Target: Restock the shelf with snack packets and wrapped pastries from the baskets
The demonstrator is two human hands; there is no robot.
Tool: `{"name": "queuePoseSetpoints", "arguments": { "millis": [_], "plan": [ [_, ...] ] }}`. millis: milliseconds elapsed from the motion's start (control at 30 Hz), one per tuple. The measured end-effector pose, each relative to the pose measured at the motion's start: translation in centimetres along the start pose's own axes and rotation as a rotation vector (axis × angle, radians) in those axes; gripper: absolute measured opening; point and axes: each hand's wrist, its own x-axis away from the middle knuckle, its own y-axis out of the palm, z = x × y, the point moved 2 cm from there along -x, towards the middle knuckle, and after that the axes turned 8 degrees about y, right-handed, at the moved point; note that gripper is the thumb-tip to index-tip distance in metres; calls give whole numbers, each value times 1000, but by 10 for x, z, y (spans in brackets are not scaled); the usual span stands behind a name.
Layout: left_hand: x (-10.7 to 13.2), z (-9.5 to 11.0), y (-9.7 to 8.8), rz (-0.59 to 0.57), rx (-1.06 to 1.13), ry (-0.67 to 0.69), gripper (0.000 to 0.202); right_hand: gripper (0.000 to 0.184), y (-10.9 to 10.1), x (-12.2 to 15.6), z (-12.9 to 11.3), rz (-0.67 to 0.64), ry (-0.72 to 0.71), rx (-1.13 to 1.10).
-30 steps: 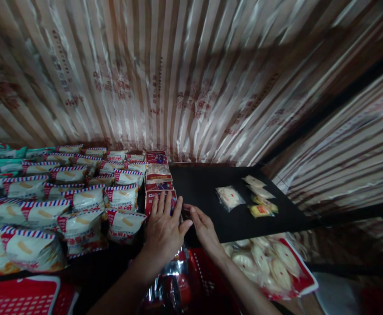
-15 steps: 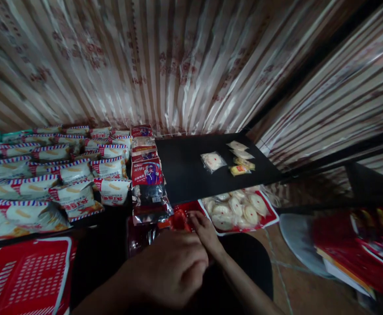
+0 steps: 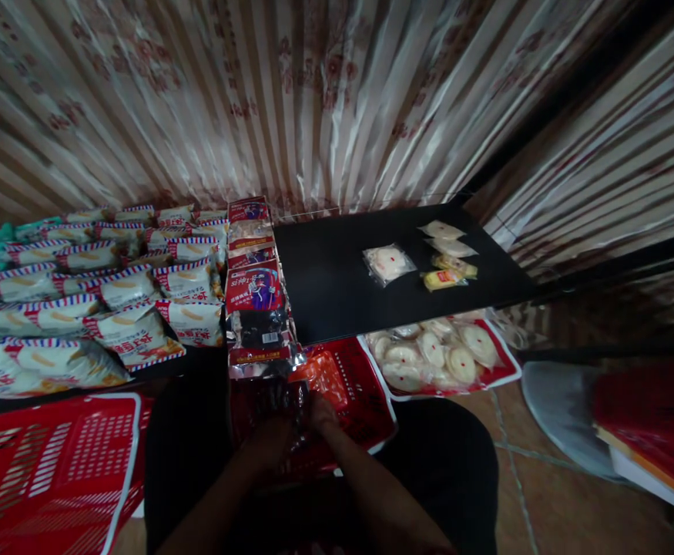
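Observation:
My left hand (image 3: 272, 438) is low in the red basket (image 3: 378, 397) at my lap, against dark shiny plastic packets (image 3: 276, 395). Deep shadow covers its fingers, so its grip is unclear. Beside it, my right hand (image 3: 323, 414) reaches in at the near edge of an orange packet (image 3: 326, 374). The fingertips of that hand are hidden among the packets. Just beyond the basket, a row of red and purple snack packets (image 3: 256, 289) lies overlapped on the black table (image 3: 319, 270).
Many white snack bags (image 3: 134, 331) fill the table's left side. On its right lie a clear-wrapped round item (image 3: 388, 262) and several small packets (image 3: 444, 279). Another basket (image 3: 507, 378) holds wrapped pale discs. A red basket (image 3: 76, 462) stands at left; curtains (image 3: 313, 116) hang behind.
Both hands have moved down into the basket; my left hand has dropped from in front of it and no longer covers the orange packet. The view has shifted slightly.

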Motion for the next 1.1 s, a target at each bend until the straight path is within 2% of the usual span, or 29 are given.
{"name": "queuePoseSetpoints", "arguments": {
  "millis": [100, 233, 400, 533, 633, 767, 833, 933, 1000, 1033, 1100],
  "plan": [
    [-13, -9, 4, 29, 6, -22, 32, 28, 7, -1, -2, 23, 23, -8],
    [-25, -17, 9, 92, 19, -46, 33, 31, -1, 3, 1, 69, -35, -32],
    [-33, -17, 9, 262, 75, -39, 43, 22, -27, 23, 14, 179, -213, -145],
    [-31, -8, 8, 380, 130, 18, 48, 17, -58, 55, 26, 249, -380, -359],
    [-24, 4, 6, 446, 171, 84, 52, 26, -91, 90, 30, 199, -494, -542],
    [-14, 23, -1, 569, 337, 235, 66, 35, -139, 143, 30, -48, -551, -660],
    [-8, 33, -6, 588, 433, 319, 68, 36, -161, 167, 29, -93, -573, -680],
    [7, 49, -13, 563, 635, 428, 58, 37, -183, 193, 29, -82, -608, -732],
    [21, 61, -17, 556, 728, 446, 51, 37, -193, 206, 28, -35, -619, -782],
    [30, 65, -19, 583, 718, 421, 48, 38, -198, 211, 28, 0, -620, -811],
    [49, 73, -22, 718, 603, 314, 46, 39, -205, 223, 27, 76, -623, -858]
  ]
}}
